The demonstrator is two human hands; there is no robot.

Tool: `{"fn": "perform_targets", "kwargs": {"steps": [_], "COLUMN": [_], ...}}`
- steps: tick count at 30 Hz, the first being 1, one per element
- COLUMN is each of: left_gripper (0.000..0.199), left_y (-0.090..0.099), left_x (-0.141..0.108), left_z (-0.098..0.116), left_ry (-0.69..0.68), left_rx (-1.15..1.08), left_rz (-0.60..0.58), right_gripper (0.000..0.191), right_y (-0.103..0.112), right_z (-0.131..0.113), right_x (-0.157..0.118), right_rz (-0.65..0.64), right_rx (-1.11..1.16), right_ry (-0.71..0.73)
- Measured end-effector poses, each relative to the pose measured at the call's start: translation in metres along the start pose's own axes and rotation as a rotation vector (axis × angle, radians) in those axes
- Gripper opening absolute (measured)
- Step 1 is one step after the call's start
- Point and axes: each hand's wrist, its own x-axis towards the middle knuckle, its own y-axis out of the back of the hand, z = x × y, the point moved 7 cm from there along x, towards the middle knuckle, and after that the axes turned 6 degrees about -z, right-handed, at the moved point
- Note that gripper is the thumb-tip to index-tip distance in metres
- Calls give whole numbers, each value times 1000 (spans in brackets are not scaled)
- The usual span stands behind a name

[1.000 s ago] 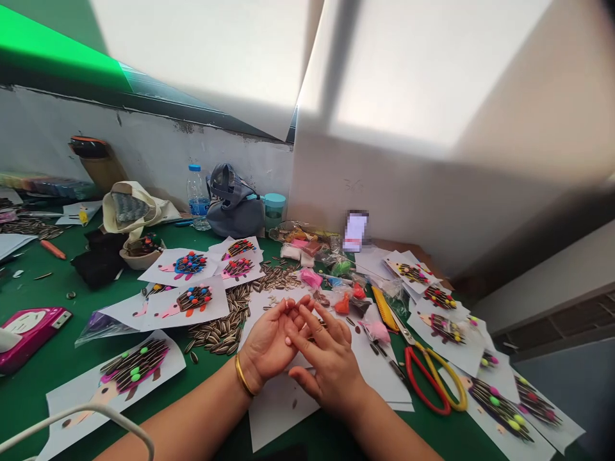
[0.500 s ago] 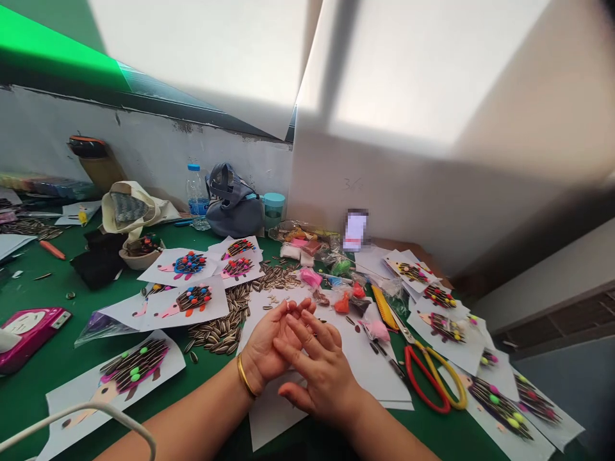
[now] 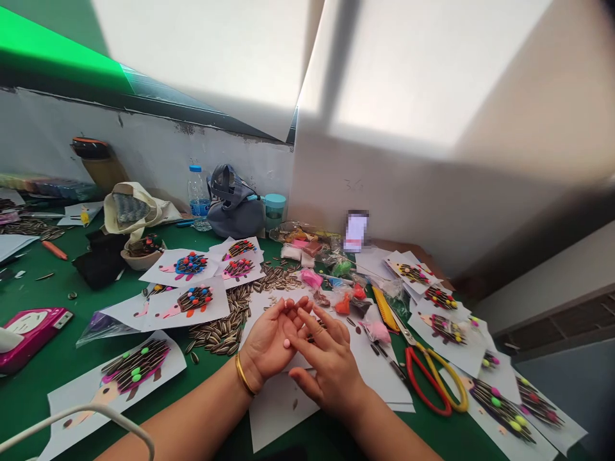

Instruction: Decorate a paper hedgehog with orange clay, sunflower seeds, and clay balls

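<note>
My left hand [image 3: 271,342] is palm up above white paper [image 3: 281,410], with a small pink ball [image 3: 287,344] lying on its palm. A second small light bit shows near its fingertips. My right hand [image 3: 327,362] is palm down beside it, fingers spread, its fingertips close to the ball and over the left fingers. Sunflower seeds [image 3: 223,333] are heaped left of the paper. Bags of coloured clay, one pink [image 3: 311,278], lie beyond my hands.
Red and yellow scissors [image 3: 427,371] and a yellow-handled tool [image 3: 384,309] lie to the right. Hedgehog pictures stand on both sides, one at the front left [image 3: 115,390]. Behind are a bottle [image 3: 198,198], a grey bag [image 3: 233,208], a cup [image 3: 275,211] and a phone [image 3: 355,230].
My right hand has shifted slightly right, off the left palm. The pink ball, hidden before, now shows on that palm.
</note>
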Motion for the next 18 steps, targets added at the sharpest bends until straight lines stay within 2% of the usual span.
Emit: {"fn": "perform_targets", "kwargs": {"steps": [5, 7, 10, 13, 15, 18], "left_gripper": [15, 16, 17, 19, 19, 16], "left_y": [3, 3, 0, -2, -3, -1], "left_x": [2, 1, -1, -2, -1, 0], "left_z": [-8, -14, -18, -22, -17, 3], "left_ry": [88, 139, 134, 137, 95, -57], "left_rx": [-14, -26, -26, -11, 8, 59], "left_rz": [4, 14, -5, -33, -47, -18], "right_gripper": [36, 29, 14, 10, 9, 8], "right_y": [3, 4, 6, 9, 11, 16], "right_z": [-7, -7, -5, -4, 2, 31], "right_x": [0, 1, 2, 1, 0, -5], "right_rz": [22, 40, 98, 135, 151, 218], "right_rx": [35, 50, 112, 187, 242, 356], "right_ry": [79, 65, 20, 27, 3, -151]}}
